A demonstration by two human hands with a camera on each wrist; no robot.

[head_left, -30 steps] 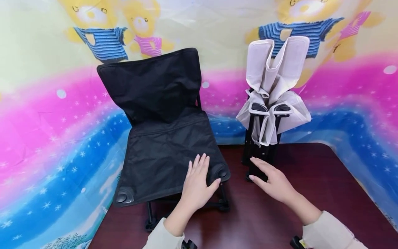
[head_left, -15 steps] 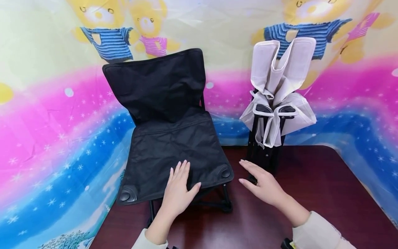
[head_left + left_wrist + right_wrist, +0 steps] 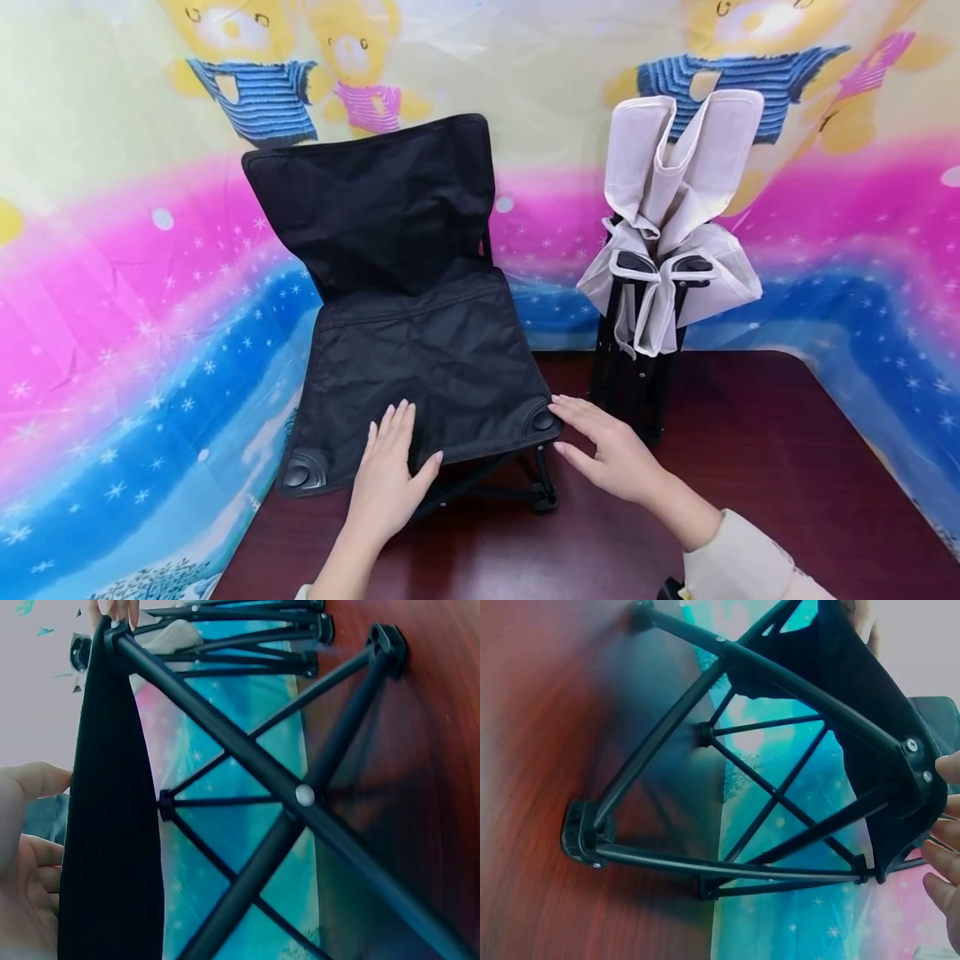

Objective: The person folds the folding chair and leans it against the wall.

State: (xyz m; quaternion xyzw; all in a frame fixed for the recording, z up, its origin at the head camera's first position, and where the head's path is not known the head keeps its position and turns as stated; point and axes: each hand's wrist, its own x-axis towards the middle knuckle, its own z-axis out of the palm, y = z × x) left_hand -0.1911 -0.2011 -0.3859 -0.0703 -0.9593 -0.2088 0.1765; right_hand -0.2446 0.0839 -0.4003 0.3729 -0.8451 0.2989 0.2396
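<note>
Black chair [image 3: 420,350] open, pale chair [image 3: 656,312] folded

Left of centre in the head view, the black chair stands on the tabletop [image 3: 750,433], backrest raised, seat spread and crossed legs apart; it looks fully opened out. At upper right, the pale chair stands collapsed, fabric gathered above bunched legs, its opening-out undone. The left hand [image 3: 386,479], lower centre, has straight fingers over the seat's front edge, gripping nothing. The right hand [image 3: 618,454] is likewise straight-fingered and ungripping, fingertips at the seat's right front corner; firm contact is unclear.
</note>
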